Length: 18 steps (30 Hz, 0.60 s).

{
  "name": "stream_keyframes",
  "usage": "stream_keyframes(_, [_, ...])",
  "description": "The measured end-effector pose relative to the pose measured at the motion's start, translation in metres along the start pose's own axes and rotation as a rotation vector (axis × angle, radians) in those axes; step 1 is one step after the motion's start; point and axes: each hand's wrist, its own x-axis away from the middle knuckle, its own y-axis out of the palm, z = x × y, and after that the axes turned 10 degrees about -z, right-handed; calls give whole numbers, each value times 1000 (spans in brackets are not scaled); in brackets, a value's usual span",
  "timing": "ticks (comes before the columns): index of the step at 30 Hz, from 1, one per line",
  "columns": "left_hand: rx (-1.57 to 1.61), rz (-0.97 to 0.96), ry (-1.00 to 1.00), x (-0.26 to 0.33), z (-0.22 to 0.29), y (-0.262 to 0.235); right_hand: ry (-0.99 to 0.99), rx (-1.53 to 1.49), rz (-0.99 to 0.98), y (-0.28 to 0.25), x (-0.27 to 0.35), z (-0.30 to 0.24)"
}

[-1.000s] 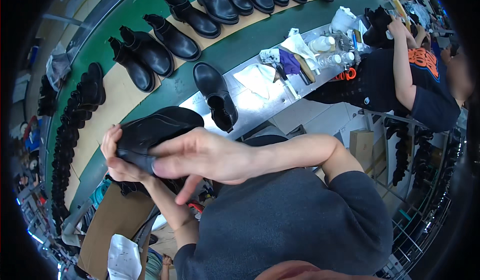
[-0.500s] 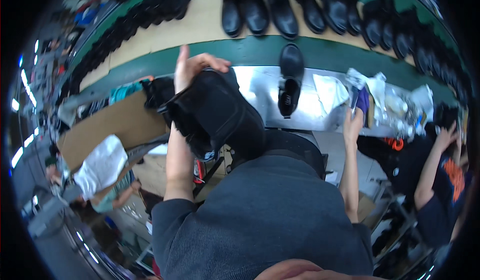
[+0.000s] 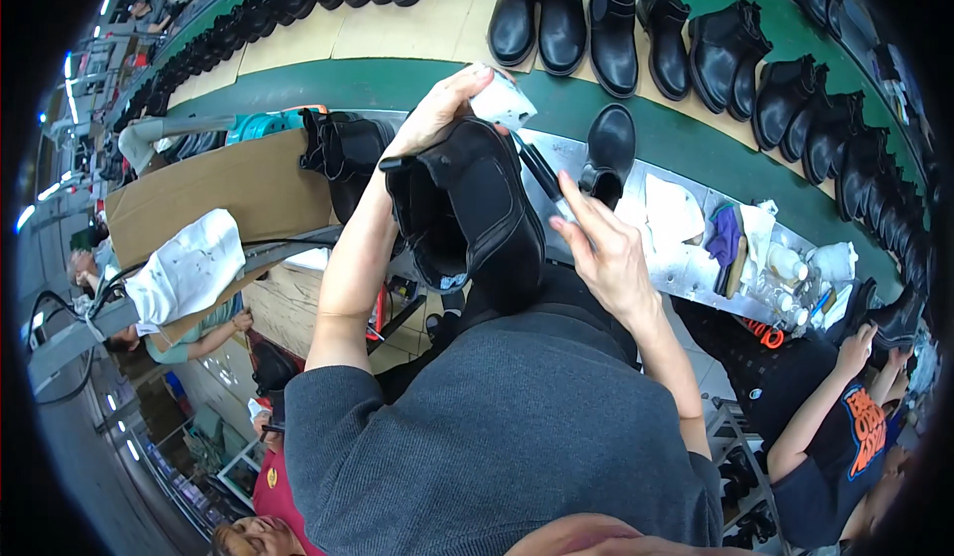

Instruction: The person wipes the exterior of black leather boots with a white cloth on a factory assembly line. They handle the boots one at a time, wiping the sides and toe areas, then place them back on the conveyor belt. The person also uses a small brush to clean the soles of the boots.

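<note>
A black ankle boot is in front of my torso, its opening toward me. My left hand curls over the boot's far side. Its fingers pinch a white cloth with dark smudges. My right hand is closed around a slim black pen-like tool. The tool's thin tip lies close to the cloth and the boot; whether it touches either I cannot tell. Another black boot lies beyond my right hand, at the edge of a metal tray.
Boots line the green bench ahead. Cloths and bottles lie on the metal tray at right. A cardboard sheet and more black boots are at left. A co-worker handles a boot at far right.
My right hand has come from the cloths at right to beside the boot, bringing the pen-like tool. My left hand now shows a white cloth, and its spread fingers have closed. The view has shifted.
</note>
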Motion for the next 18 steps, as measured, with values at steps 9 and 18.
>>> stream_keyframes(9, [112, 151, -165, 0, -8, -22, -139, 101, 33, 17, 22, 5])
stream_keyframes(18, [106, 186, -142, -2, -7, -19, -93, 138, 40, 23, 18, 3])
